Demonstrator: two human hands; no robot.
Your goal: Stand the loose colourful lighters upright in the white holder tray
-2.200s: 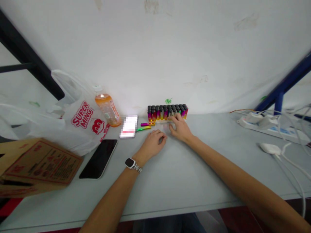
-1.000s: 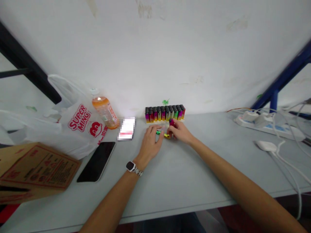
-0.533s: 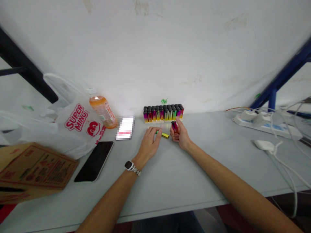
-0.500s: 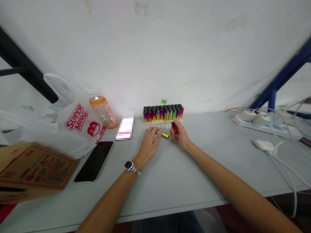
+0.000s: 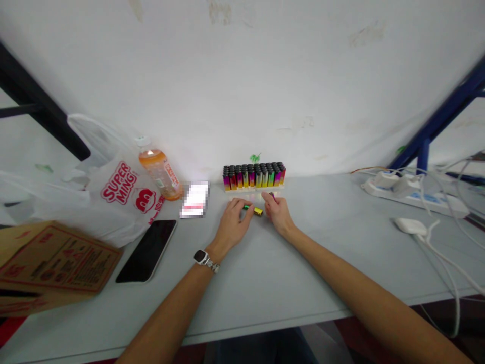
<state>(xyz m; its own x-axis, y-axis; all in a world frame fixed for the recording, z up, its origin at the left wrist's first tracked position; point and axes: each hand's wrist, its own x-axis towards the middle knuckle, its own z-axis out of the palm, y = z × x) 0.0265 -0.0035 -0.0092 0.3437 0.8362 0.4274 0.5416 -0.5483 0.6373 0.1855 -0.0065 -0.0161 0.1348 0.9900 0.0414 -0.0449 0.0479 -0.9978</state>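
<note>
My left hand [image 5: 233,222], with a watch on its wrist, is closed around the green end of a green-and-yellow lighter [image 5: 258,211]. The lighter's yellow end sticks out to the right, low over the table. Just right of it, my right hand [image 5: 280,215] grips a purple lighter [image 5: 272,195]; only a bit of this one shows past the fingers. Behind both hands stands a block of upright lighters [image 5: 254,177] with black tops and multicoloured bodies, packed in rows in a pale tray [image 5: 242,190].
To the left are a pixelated bright rectangle [image 5: 195,199], a black phone [image 5: 147,251], an orange drink bottle [image 5: 161,169], a white plastic bag [image 5: 102,207] and a cardboard box [image 5: 56,263]. A power strip [image 5: 417,194] and a white charger [image 5: 409,226] with cables lie right.
My right hand has turned, so its lighter is now mostly hidden by the fingers and the thumb points further left. The left hand has barely moved.
</note>
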